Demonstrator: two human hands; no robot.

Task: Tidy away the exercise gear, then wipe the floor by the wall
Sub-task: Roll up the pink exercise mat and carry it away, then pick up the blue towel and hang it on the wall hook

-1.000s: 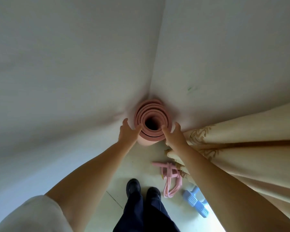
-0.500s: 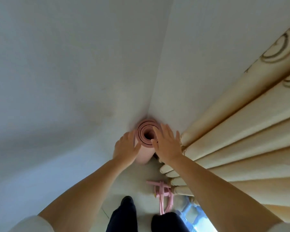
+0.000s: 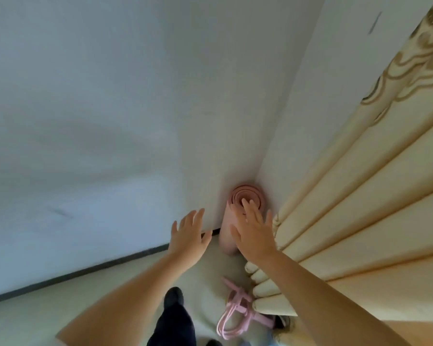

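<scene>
Since half a second ago: both hands withdrawn from the rolled pink mat. Left hand previously cupped against the roll's side — now lifted clear, fingers spread and straight, holding nothing, set in front of the white wall just above the dark skirting strip. Right hand previously laid against the top rim, now also wide with fingers splayed, gripping nothing; fingertips overlap the roll's upper end in the view, contact not determinable. View shifted as well: room corner now right of centre, more floor visible at lower left.

Mat located in the corner where the two walls meet, right of frame centre. Standing on end — long axis vertical, spiral end face pointing up toward the camera, lower end on the floor. Flanked on the right by the cream curtain, folds just beside the roll.

Lower centre of frame: pink looped exercise band lying on the floor at the curtain hem. Dark trouser leg and shoe at bottom centre.
</scene>
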